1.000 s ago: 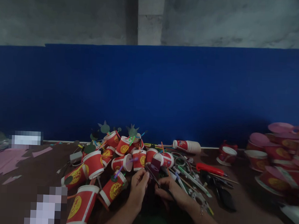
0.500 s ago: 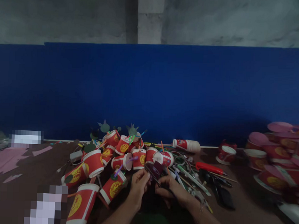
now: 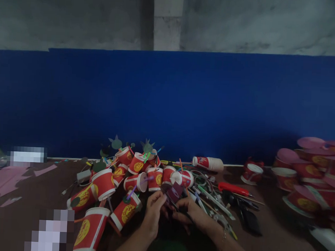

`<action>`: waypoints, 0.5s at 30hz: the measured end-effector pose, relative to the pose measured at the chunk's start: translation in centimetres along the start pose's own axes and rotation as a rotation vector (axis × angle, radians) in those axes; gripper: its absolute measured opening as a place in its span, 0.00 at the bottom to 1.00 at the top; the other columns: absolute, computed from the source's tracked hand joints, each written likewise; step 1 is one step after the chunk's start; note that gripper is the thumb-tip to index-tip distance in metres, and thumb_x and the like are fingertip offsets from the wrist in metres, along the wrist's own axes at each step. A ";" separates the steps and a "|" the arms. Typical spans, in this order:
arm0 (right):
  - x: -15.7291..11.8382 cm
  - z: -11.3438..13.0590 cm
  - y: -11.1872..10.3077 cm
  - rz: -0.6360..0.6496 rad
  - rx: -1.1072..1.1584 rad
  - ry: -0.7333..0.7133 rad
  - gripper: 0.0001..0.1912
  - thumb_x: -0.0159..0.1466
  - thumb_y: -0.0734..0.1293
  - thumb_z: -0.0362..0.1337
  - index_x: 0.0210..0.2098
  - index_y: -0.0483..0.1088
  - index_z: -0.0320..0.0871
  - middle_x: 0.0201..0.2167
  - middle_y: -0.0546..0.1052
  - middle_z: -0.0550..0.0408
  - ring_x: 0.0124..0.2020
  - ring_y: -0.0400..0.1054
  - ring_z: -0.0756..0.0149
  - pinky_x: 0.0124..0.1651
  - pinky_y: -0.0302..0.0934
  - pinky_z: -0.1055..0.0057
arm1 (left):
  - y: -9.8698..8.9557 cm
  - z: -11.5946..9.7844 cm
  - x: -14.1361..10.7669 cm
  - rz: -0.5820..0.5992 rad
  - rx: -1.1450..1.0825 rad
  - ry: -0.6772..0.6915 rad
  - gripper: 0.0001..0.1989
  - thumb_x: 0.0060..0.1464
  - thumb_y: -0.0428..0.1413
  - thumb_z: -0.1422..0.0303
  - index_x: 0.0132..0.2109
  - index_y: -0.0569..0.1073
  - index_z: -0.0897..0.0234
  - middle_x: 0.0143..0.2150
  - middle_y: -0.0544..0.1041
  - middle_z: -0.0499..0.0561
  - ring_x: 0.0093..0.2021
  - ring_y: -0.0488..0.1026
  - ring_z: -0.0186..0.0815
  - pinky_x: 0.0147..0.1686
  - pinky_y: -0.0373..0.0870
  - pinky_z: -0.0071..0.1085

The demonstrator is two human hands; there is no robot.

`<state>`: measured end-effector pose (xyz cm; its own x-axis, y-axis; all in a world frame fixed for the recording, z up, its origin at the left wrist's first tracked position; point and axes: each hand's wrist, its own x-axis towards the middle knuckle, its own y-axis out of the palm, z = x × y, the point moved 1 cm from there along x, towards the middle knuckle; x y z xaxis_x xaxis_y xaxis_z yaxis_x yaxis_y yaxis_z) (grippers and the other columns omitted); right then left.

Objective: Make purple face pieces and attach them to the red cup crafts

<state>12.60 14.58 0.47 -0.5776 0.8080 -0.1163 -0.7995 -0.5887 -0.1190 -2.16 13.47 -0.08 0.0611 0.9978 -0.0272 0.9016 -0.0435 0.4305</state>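
A piece of maroon paper with pale outlines on it is pinched at its near edge between the thumb and fingertips of the left hand. A pair of dark scissors is gripped in the curled fingers of the right hand, the blades being pointed toward the left fingertips and laid along the paper; how far the blades are parted cannot be told. Both the paper and the scissors are held above the near middle of the brown table. Just beyond and to the left, a heap of red paper cups is spread, tipped at many angles, with coloured straws stuck to several. To the right of the hands, loose straws, a red-handled tool and a black object are scattered. Behind these, a nested stack of cups is laid on its side, and a single cup is stood farther right. At the far right, piled cups are topped with pink discs; at the far left, pink paper is spread. The table is backed by a blue panel.
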 end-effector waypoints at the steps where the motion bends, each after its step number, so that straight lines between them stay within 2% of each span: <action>1: 0.0 0.1 0.0 -0.005 0.009 -0.010 0.21 0.49 0.70 0.52 0.25 0.67 0.37 0.13 0.64 0.64 0.09 0.55 0.80 0.11 0.53 0.82 | 0.0 0.0 0.0 0.006 -0.029 -0.008 0.14 0.46 0.57 0.60 0.24 0.65 0.65 0.17 0.71 0.47 0.16 0.64 0.28 0.16 0.56 0.22; 3: -0.1 0.2 0.1 -0.013 0.022 -0.044 0.21 0.49 0.70 0.52 0.26 0.68 0.37 0.15 0.65 0.63 0.11 0.57 0.79 0.13 0.54 0.80 | 0.1 -0.1 -0.1 0.012 -0.070 -0.014 0.13 0.46 0.57 0.61 0.24 0.66 0.65 0.18 0.72 0.47 0.18 0.65 0.28 0.18 0.57 0.22; 8: -0.3 0.6 0.4 -0.126 0.009 -0.187 0.20 0.49 0.71 0.50 0.30 0.67 0.40 0.22 0.68 0.60 0.20 0.59 0.75 0.22 0.58 0.79 | 0.0 0.0 -0.1 0.082 -0.154 0.004 0.12 0.46 0.57 0.63 0.23 0.66 0.66 0.19 0.71 0.48 0.19 0.64 0.28 0.20 0.55 0.23; 12: -0.4 0.4 0.5 -0.078 -0.007 -0.148 0.22 0.49 0.70 0.52 0.31 0.67 0.40 0.23 0.68 0.59 0.20 0.59 0.75 0.19 0.56 0.79 | 0.4 -0.2 -0.3 0.136 -0.276 -0.025 0.10 0.45 0.57 0.65 0.25 0.63 0.64 0.20 0.69 0.45 0.20 0.63 0.27 0.21 0.56 0.24; 15: -0.4 0.4 0.5 -0.039 0.000 -0.149 0.23 0.50 0.70 0.53 0.32 0.68 0.39 0.22 0.68 0.59 0.21 0.61 0.73 0.21 0.58 0.78 | 0.9 -0.5 -0.5 0.095 -0.309 -0.036 0.09 0.40 0.57 0.70 0.27 0.62 0.63 0.20 0.67 0.42 0.19 0.62 0.27 0.20 0.55 0.23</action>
<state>12.38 13.97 0.86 -0.5644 0.8247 0.0356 -0.8217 -0.5570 -0.1208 -1.63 12.92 0.74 0.1584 0.9874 -0.0033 0.7186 -0.1130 0.6862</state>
